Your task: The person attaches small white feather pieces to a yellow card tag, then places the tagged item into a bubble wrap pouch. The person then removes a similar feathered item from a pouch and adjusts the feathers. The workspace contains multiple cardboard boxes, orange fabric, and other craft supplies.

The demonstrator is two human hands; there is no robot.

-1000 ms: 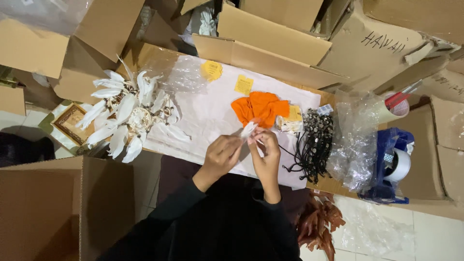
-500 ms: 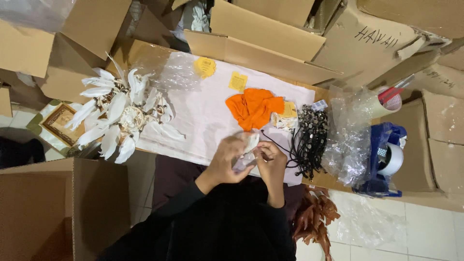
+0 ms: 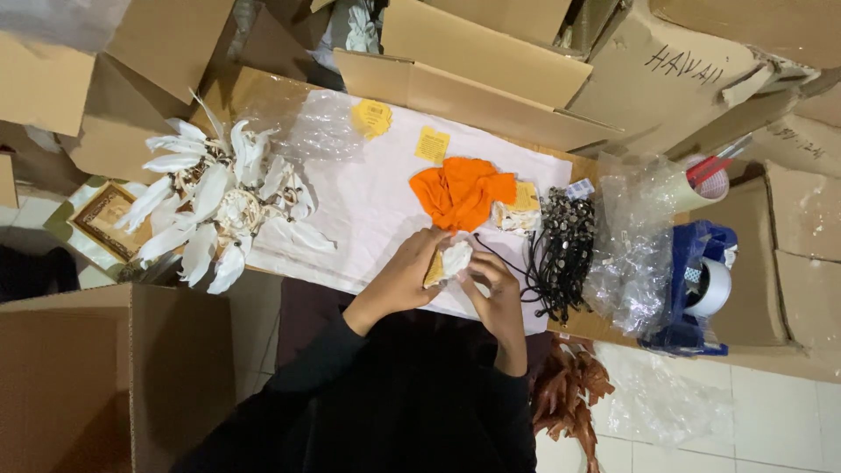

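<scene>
The left hand (image 3: 405,278) and right hand (image 3: 496,289) are close together over the near edge of a white sheet (image 3: 368,210). Both close on a small white piece (image 3: 454,259) with a tan part on its left side, held between them just above the sheet; what kind of thing it is cannot be told. The left fingers wrap it from the left, the right fingers press it from below and the right. Black sleeves (image 3: 394,394) run back from both wrists.

Just beyond the hands lies an orange cloth (image 3: 460,191), crumpled, on the sheet. Two yellow tags (image 3: 431,144) lie further up. Right of the hands a bundle of black cords (image 3: 561,254) with pale beads lies at the sheet's edge, one cord trailing toward the right hand. Past it sits crumpled clear plastic (image 3: 635,254), then a blue tape dispenser (image 3: 701,289). Well to the left, a cluster of white feathers (image 3: 215,201) rests on the sheet's left end. Brown feathers (image 3: 569,394) lie by the right elbow. Cardboard boxes (image 3: 491,61) ring everything.
</scene>
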